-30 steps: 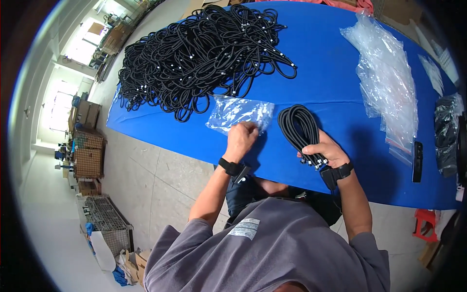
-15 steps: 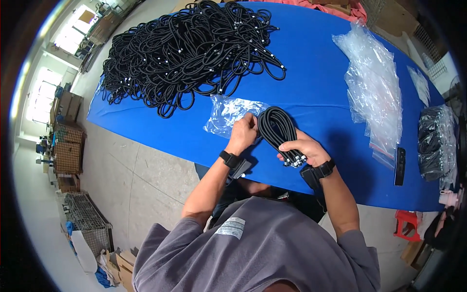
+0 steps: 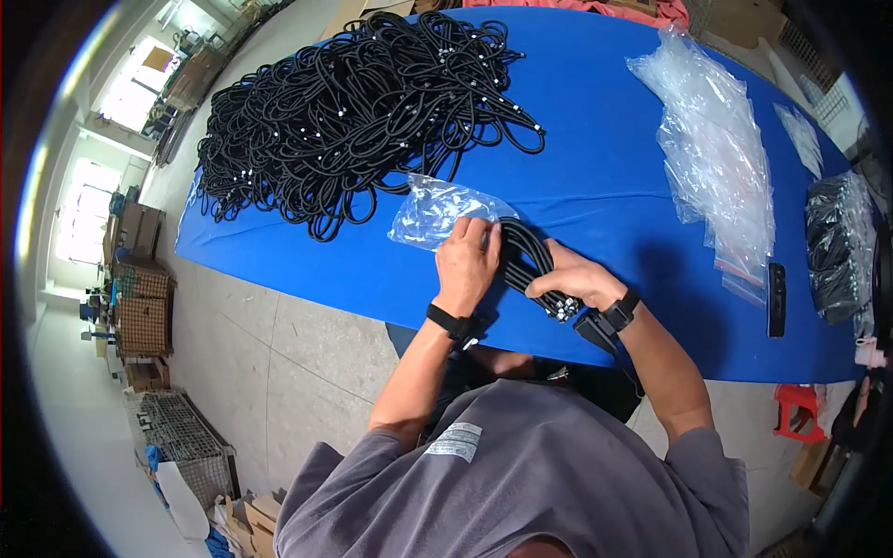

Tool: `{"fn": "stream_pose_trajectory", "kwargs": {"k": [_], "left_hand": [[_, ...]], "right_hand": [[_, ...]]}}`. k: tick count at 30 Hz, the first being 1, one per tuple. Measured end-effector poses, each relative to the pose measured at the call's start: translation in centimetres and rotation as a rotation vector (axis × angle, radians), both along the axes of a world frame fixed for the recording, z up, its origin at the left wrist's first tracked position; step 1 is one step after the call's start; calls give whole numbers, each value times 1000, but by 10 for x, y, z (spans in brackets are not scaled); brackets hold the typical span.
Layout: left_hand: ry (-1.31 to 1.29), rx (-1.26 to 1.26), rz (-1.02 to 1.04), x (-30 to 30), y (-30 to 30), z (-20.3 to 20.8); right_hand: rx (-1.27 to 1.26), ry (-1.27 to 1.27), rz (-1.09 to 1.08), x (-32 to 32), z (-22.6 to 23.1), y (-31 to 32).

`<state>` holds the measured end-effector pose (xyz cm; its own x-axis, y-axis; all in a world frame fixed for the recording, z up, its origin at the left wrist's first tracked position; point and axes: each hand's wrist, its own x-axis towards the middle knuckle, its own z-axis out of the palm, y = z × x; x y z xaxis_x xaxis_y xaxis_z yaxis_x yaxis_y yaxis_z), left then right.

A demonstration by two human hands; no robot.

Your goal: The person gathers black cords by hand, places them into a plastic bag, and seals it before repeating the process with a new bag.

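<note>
The right hand [image 3: 584, 279] is clasping the black cord bundle [image 3: 532, 256] near its tips, thumb across it. Its looped end is now meeting the left hand [image 3: 465, 265], where 1 second ago a gap was showing, so cords and clear bag [image 3: 442, 209] are coming together. The left fingers are bending over the bag's edge; whether they're pinching it, I can't quite tell. The blue table's [image 3: 595, 153] edge is running below both hands; beyond them, cloth is stretching between the cord pile [image 3: 344, 121], leftward, and the bag stack [image 3: 716, 153], rightward.
</note>
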<state>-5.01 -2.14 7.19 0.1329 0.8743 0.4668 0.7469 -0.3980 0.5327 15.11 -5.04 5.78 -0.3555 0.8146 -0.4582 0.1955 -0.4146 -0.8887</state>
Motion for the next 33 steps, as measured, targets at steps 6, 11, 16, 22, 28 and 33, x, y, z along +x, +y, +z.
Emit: {"fn": "stream_pose_trajectory", "kwargs": {"k": [6,11,16,22,28,33], "left_hand": [[125,28,30,0,13,-3],[240,115,-8,-1,11,-2],[194,194,-185,-6,-12,-10],[236,238,-207,-2,-19,-5],[-965,-298,-40,-31,2,-16],[-1466,-522,-454,-7,23,3]], "right_hand": [[65,-101,17,-7,-6,2],[102,-186,29,-8,-5,4],[45,-15,58,-3,1,5],[154,-14,-31,-14,-1,3],[392,204,-191,-12,7,2],[307,212,-78,-10,27,0]]}}
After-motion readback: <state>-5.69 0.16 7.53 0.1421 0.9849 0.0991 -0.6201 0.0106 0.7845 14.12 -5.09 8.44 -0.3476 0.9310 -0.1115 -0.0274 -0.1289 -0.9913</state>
